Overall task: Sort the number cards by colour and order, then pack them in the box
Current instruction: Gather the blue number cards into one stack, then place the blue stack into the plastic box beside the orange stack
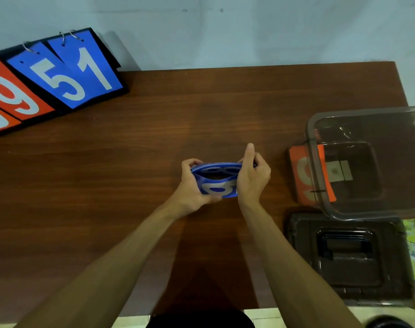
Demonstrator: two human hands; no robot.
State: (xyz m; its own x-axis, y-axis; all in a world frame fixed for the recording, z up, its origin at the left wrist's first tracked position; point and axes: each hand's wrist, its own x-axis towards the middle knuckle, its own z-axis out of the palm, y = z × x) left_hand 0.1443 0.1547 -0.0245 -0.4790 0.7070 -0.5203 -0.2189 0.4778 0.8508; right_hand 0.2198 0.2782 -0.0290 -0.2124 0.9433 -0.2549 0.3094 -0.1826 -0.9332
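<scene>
Mid-table, above the brown wooden table (154, 150): both hands are closed round one stack of blue number cards (216, 189).

- Left hand (190, 188): fingers curled over the stack's left end, thumb underneath near the front edge.
- Right hand (254, 178): grips the right end, fingers wrapped behind, thumb raised at the top.
- The stack is squeezed from both ends and bows, with a gap open between the upper cards. The near face carries a white digit, partly covered by the hands.

Right side: a clear, smoky plastic box (312, 147), open at the top. An orange number card (300, 176) with a white digit sits at its left wall, half seen through the plastic. It may lie under the box or just against it; I cannot tell which. The dark lid (301, 256) lies flat just in front of the box.

Back left corner: a flip scoreboard (66, 74) showing blue 5 and 1, with orange 9s beside them.
</scene>
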